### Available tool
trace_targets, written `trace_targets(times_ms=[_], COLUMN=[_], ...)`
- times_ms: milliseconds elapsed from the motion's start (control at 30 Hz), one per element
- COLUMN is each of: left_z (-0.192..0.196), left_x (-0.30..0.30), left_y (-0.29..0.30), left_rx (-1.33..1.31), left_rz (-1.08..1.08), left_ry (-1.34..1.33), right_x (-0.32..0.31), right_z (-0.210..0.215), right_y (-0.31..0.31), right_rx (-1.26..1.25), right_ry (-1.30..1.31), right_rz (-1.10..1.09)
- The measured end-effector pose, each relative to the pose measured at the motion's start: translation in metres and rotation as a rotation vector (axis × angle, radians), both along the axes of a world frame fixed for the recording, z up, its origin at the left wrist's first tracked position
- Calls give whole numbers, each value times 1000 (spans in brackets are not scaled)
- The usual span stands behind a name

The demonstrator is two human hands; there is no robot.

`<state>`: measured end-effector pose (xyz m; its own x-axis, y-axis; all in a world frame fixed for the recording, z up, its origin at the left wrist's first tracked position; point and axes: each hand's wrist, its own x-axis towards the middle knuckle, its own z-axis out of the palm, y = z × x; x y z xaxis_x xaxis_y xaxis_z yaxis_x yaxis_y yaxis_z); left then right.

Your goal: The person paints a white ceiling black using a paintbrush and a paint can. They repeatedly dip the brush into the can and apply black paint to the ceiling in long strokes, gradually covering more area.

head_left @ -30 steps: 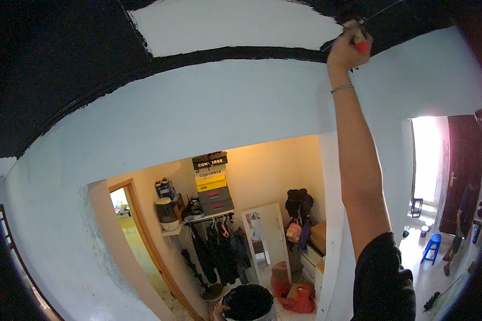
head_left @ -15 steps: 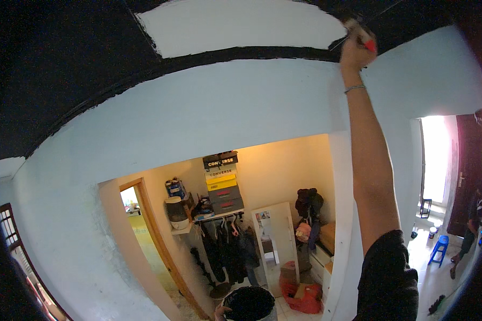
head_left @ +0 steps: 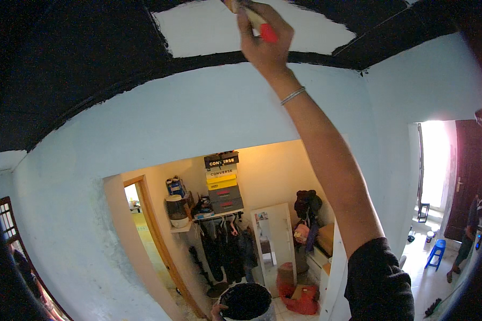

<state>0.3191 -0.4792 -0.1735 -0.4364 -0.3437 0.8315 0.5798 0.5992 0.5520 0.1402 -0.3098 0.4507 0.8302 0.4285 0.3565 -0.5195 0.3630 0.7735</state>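
Note:
My right hand (head_left: pixel 270 51) is raised to the ceiling, fingers wrapped around a paintbrush (head_left: pixel 255 20) with a pale handle and red end. The bristles run past the picture's upper edge, so their contact with the ceiling is hidden. Around the hand lies a white unpainted patch (head_left: pixel 195 32), bordered by black paint (head_left: pixel 80 69) with ragged edges. Low in the picture, my left hand (head_left: pixel 218 311) grips the rim of a whitish bucket (head_left: pixel 271 313), its inside dark with black paint. Only a few fingers of that hand show.
Below the pale blue wall (head_left: pixel 198 112) opens an alcove with stacked shoeboxes (head_left: pixel 223 184), hanging clothes (head_left: pixel 225 251), a leaning mirror (head_left: pixel 273 241) and a red plastic bag (head_left: pixel 303 299). At right are a blue stool (head_left: pixel 436 254), a dark door (head_left: pixel 462 176) and another person (head_left: pixel 466 241).
My right hand has swung left with the paintbrush, from the white patch's right end toward its middle. My left hand stays at the bucket. The view has shifted slightly.

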Motion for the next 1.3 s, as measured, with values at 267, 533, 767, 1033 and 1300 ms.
trace_targets(times_ms=[267,533,767,1033,1300], left_z=[-3,-22,-19,-26,-73], left_x=[8,18,41,55,77], left_y=[-3,-4,-5,8,11], left_rx=[-6,-23,-33,-43,-10], left_rz=[26,63,149,318,364], left_ry=[19,8,-44,17,100], right_x=[-44,-9,-11,34,137], right_z=[1,2,-93,-446,-550], right_y=[141,-6,-84,8,-10], right_rx=[-314,-290,353,373,1069], right_ry=[-351,-277,-533,-1245,-1894], right_rz=[421,73,590,-354,493])
